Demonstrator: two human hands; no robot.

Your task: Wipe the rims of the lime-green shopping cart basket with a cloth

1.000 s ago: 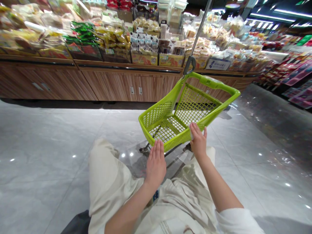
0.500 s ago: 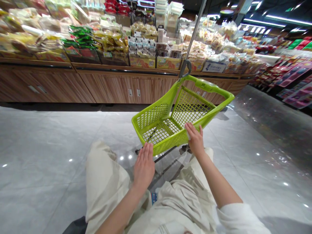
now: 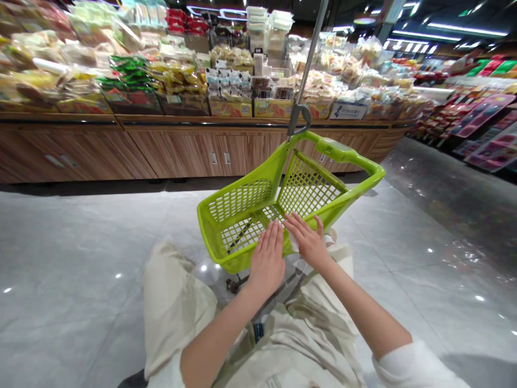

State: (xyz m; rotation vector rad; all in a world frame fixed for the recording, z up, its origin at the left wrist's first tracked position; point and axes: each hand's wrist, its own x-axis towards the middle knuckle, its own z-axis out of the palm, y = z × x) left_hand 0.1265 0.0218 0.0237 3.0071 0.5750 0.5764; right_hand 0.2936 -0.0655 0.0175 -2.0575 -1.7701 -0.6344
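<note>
From the head camera, the two hands have drawn closer together than a moment ago, and the basket has swung further to the left. The left hand (image 3: 266, 258) is flat with its fingers spread, pressed against the near side of a lime-green plastic mesh shopping basket (image 3: 238, 202). The right hand (image 3: 307, 242) lies over the basket's near rim, its fingers together and gently curled. A white scrap (image 3: 294, 242), perhaps tissue or paper, shows beneath it, but the fingers hide too much to say whether it is pinched. That scrap, at the rim, is the only thing seen at the basket; no goods show on its mesh floor.

The basket hangs tilted from a grey metal pole (image 3: 306, 64) by a hook (image 3: 298, 119), above a small caster (image 3: 232, 284) and the person's cream trousers (image 3: 173, 302). Beyond the polished grey floor tiles (image 3: 81, 242) stands a wood-fronted display table (image 3: 194, 153), its cardboard trays (image 3: 230, 109) heaped with bagged snacks (image 3: 177, 75). Pink-packaged goods (image 3: 484, 116) fill racks to the right.
</note>
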